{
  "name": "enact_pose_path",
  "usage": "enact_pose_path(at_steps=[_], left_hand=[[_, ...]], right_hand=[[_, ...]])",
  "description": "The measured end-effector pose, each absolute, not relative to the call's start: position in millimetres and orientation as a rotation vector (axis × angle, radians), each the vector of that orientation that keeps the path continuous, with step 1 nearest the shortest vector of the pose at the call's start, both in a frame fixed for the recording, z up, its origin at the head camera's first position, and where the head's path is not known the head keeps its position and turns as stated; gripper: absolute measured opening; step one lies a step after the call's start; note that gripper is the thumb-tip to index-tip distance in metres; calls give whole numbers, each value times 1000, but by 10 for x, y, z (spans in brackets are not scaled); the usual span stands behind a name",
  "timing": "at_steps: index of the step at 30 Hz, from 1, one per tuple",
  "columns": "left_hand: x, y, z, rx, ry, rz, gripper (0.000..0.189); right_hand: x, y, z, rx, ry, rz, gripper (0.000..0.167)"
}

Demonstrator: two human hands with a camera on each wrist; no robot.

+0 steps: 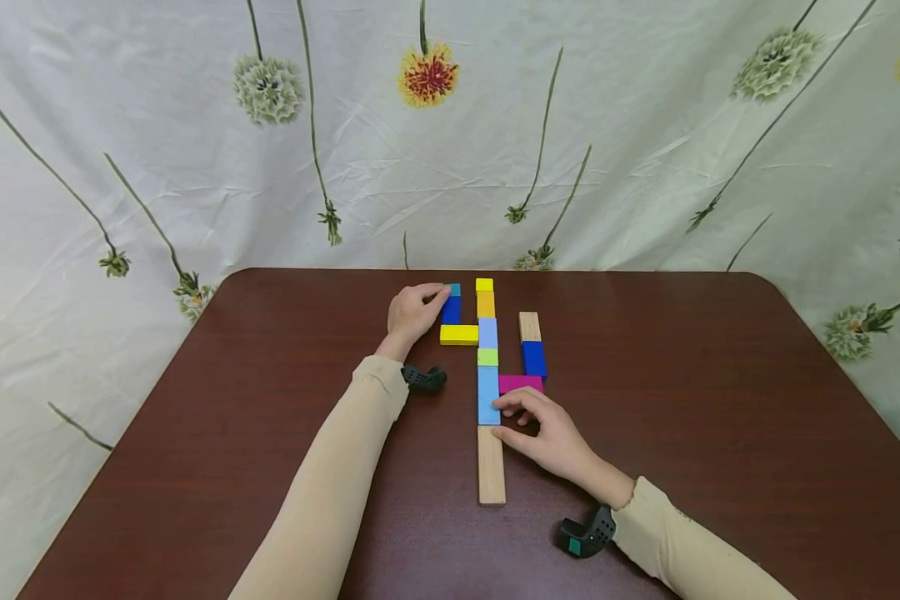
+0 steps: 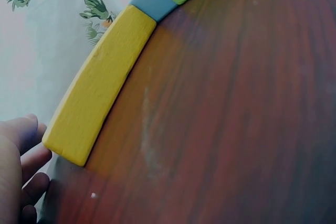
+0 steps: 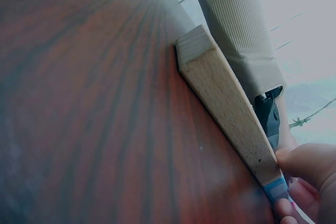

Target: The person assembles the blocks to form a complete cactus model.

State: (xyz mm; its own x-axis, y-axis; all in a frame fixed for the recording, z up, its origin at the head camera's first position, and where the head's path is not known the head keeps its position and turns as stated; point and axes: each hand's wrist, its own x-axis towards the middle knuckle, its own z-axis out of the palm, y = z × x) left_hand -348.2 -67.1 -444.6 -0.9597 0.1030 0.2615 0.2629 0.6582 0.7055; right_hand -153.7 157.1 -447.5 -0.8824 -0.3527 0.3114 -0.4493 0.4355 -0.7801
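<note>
Flat coloured blocks form a branching line on the table. My left hand is at the far end of the left branch, its fingertips touching the left side of a small teal block. Below that lie a dark blue block and a crosswise yellow block. In the left wrist view, loosely bent fingers show beyond the yellow block. My right hand rests beside the central column. Its index fingertip touches the light blue block, and its thumb touches the plain wooden block.
The column continues through green, periwinkle, orange and small yellow blocks. A right branch has magenta, dark blue and wooden blocks. Behind the brown table hangs a flowered cloth.
</note>
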Motion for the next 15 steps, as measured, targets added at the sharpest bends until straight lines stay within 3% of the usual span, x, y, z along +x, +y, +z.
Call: enact_pose_path(at_steps=[15], left_hand=[[-3445,-699,-4461,-188,-2655,-1302,39]], right_hand=[[-1535,1554,-4477,727,-2564,1459,28]])
